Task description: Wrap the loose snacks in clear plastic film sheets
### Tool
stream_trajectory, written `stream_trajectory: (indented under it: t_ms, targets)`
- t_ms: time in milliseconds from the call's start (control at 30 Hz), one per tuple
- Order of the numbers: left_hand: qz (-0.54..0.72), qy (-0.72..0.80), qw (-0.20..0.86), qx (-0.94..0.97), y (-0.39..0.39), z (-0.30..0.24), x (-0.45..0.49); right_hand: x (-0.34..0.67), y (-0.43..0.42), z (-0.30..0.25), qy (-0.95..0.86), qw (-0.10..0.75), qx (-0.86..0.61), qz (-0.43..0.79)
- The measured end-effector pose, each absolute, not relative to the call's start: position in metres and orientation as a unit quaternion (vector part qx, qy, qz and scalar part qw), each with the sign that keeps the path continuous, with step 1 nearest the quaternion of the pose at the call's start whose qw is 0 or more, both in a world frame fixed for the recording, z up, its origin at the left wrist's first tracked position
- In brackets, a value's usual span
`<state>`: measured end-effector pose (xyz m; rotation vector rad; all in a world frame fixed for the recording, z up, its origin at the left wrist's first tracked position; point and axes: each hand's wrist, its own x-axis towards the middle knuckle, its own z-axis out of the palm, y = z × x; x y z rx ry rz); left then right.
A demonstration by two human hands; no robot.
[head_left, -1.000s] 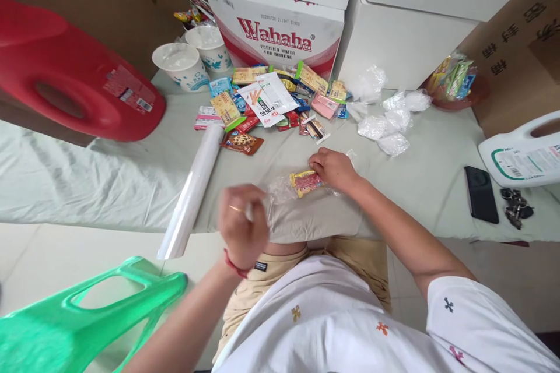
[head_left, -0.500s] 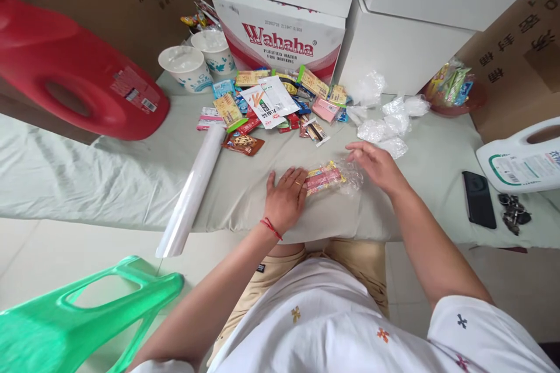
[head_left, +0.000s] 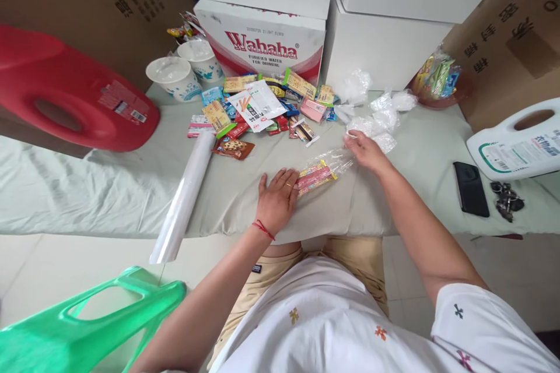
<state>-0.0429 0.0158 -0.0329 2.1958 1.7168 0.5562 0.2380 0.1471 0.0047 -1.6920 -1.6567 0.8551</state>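
A clear plastic bag [head_left: 326,167] with yellow and pink snack packets inside lies on the grey-green cloth in front of me. My left hand [head_left: 276,199] rests flat on the cloth, its fingers spread and touching the bag's near end. My right hand [head_left: 364,150] pinches the bag's far end between its fingers. A roll of clear bags [head_left: 184,198] lies to the left of my left hand. Behind the bag is a pile of snack packets [head_left: 258,108].
A red jug [head_left: 74,96] lies at the left, a white jug [head_left: 516,143] at the right. A black phone [head_left: 470,188] and keys [head_left: 505,201] lie near it. Crumpled filled bags [head_left: 380,116], two paper cups [head_left: 172,74], a Wahaha box [head_left: 262,41], a bowl of snacks [head_left: 440,78] and a green stool [head_left: 87,320] are around.
My left hand came down from the air and now lies flat at the bag's near end. My right hand shifted from the bag's middle to its far end and pinched it.
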Motion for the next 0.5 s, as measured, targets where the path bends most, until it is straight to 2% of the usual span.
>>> stream_trajectory:
  t_ms: [67,133,233,333,400,500]
  targets:
    - [0.195,0.597,0.146,0.764,0.016,-0.033,-0.043,0.228,0.143,0.003,-0.659,0.221,-0.619,0.365]
    - [0.196,0.598,0.148,0.763,0.016,-0.032,-0.043,0.225,0.141,0.004,-0.651,0.185,-0.594,0.434]
    - [0.194,0.599,0.154,0.761,0.016,-0.031,-0.043,0.233,0.142,0.009,-0.59,0.278,-0.561,0.511]
    - [0.194,0.596,0.153,0.764,0.015,-0.031,-0.043,0.237,0.14,0.014,-0.527,0.346,-0.58,0.516]
    - [0.193,0.591,0.149,0.769,0.015,-0.032,-0.043,0.231,0.135,0.014,-0.512,0.322,-0.607,0.516]
    - [0.184,0.586,0.14,0.776,0.016,-0.034,-0.044,0.221,0.127,0.01,-0.527,0.241,-0.613,0.537]
